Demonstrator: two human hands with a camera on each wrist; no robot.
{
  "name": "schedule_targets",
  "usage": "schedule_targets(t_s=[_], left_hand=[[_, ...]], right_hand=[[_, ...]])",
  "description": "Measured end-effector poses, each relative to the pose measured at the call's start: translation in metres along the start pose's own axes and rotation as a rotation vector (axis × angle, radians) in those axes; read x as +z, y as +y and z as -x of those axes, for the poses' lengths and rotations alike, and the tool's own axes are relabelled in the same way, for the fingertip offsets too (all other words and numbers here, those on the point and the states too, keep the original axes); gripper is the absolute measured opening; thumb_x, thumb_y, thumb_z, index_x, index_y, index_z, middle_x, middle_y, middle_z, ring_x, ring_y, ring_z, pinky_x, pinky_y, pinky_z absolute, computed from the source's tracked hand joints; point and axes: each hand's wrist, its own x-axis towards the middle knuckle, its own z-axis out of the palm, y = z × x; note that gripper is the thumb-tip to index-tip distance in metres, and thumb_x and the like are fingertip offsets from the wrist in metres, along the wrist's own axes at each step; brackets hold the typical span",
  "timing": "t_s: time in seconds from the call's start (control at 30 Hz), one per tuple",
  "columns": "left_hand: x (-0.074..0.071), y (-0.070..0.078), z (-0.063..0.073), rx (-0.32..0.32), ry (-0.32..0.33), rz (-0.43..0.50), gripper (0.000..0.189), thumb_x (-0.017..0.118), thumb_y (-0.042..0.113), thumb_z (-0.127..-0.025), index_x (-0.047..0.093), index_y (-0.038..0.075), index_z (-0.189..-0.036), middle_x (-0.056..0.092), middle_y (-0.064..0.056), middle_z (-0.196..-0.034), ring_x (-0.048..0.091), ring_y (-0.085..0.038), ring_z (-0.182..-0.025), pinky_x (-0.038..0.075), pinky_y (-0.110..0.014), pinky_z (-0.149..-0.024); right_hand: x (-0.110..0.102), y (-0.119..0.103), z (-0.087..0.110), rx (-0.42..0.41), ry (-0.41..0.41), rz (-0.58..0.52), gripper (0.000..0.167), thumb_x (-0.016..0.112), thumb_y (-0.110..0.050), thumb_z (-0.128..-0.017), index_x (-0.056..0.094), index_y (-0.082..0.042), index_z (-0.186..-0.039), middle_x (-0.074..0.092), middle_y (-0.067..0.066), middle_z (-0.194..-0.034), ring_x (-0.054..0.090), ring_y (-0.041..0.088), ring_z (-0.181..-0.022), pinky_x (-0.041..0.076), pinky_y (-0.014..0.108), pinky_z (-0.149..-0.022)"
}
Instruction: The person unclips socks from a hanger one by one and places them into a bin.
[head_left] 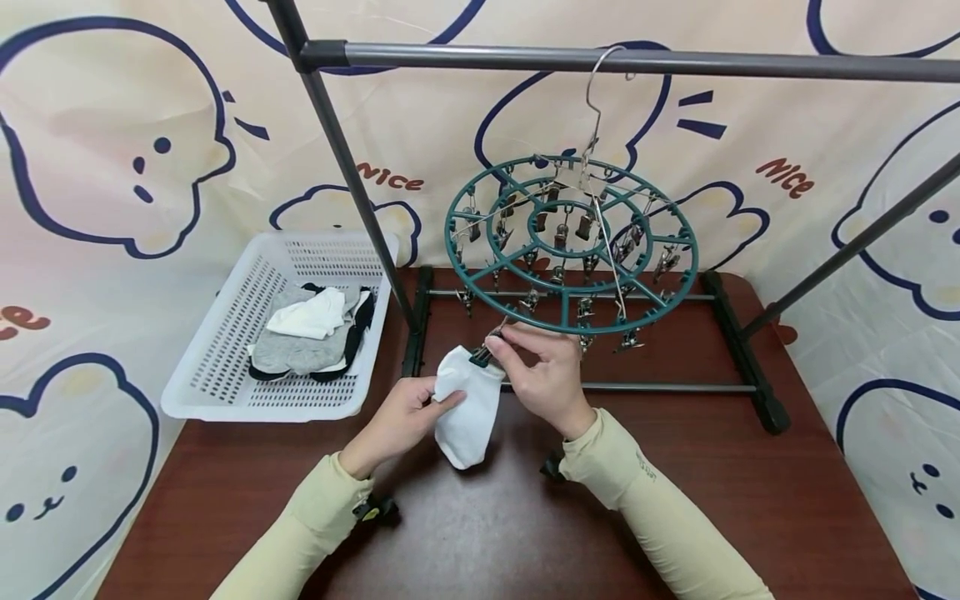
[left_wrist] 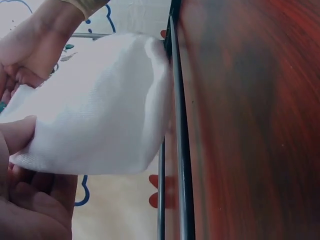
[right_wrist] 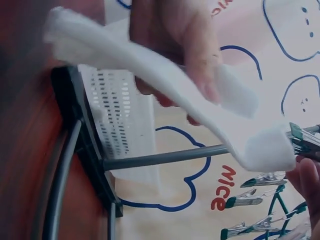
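A white sock (head_left: pixel 468 421) hangs in front of me, its toe end pointing down in the head view. My left hand (head_left: pixel 401 421) pinches it by the side between thumb and fingers. With thumb and fingertips, my right hand (head_left: pixel 551 379) grips a dark-tipped metal clip (head_left: pixel 481 357) at the sock's upper edge. In the right wrist view that clip (right_wrist: pixel 304 140) meets the sock's corner; whether its jaws are closed on the fabric, I cannot tell. Above the right hand, the round green drying hanger (head_left: pixel 450 233) carries several more clips.
To the left stands a white perforated basket (head_left: pixel 210 375) with grey, white and black socks (head_left: pixel 300 346) piled inside. The hanger hooks over a dark metal rail (head_left: pixel 480 57). The stand's feet (head_left: pixel 750 367) rest on the brown table (head_left: pixel 465 550).
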Motion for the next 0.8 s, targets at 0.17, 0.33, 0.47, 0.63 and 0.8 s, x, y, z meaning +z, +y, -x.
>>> schedule_targets(t_s=[0.17,0.33,0.47,0.63,0.8], left_hand=[[-0.009,0.002,0.004,0.007,-0.016,-0.06,0.016,0.07,0.016,-0.1,0.077,0.004,-0.091,0.078,-0.007,-0.087,0.067,-0.003,-0.075,0.057,-0.027,-0.064],[-0.025,0.007,0.008,0.048,0.0,-0.147,0.013,0.07,0.013,-0.099,0.076,0.005,-0.091,0.078,-0.006,-0.088,0.066,-0.001,-0.076,0.057,-0.027,-0.064],[-0.042,0.013,0.011,0.063,0.026,-0.198,0.012,0.07,0.012,-0.099,0.075,0.005,-0.091,0.078,-0.007,-0.088,0.068,-0.003,-0.075,0.058,-0.027,-0.063],[-0.066,0.016,0.017,0.059,0.081,-0.278,0.012,0.069,0.011,-0.099,0.075,0.005,-0.09,0.078,-0.008,-0.087,0.069,-0.004,-0.075,0.058,-0.027,-0.062],[-0.089,0.023,0.02,0.04,0.128,-0.324,0.012,0.068,0.013,-0.101,0.075,0.004,-0.096,0.079,-0.01,-0.09,0.07,-0.006,-0.077,0.058,-0.026,-0.064]], right_hand=[[-0.001,0.001,-0.001,0.046,0.023,-0.048,0.008,0.078,0.006,-0.086,0.081,0.001,-0.092,0.079,0.013,-0.085,0.072,0.011,-0.078,0.055,0.021,-0.078],[-0.002,0.002,0.001,0.099,0.043,-0.094,0.009,0.078,0.009,-0.084,0.08,0.005,-0.091,0.078,0.018,-0.086,0.073,0.004,-0.087,0.057,0.022,-0.083],[-0.002,0.002,0.002,0.142,0.046,-0.104,0.011,0.078,0.011,-0.083,0.08,0.006,-0.092,0.077,0.019,-0.084,0.072,-0.001,-0.085,0.058,0.022,-0.083],[-0.005,0.003,0.004,0.191,0.014,-0.098,0.011,0.077,0.008,-0.086,0.079,0.005,-0.096,0.078,0.018,-0.085,0.073,0.004,-0.075,0.059,0.023,-0.077],[-0.007,0.003,0.003,0.213,-0.012,-0.101,0.012,0.077,0.006,-0.087,0.079,0.004,-0.098,0.078,0.016,-0.084,0.073,0.009,-0.072,0.06,0.028,-0.071]])
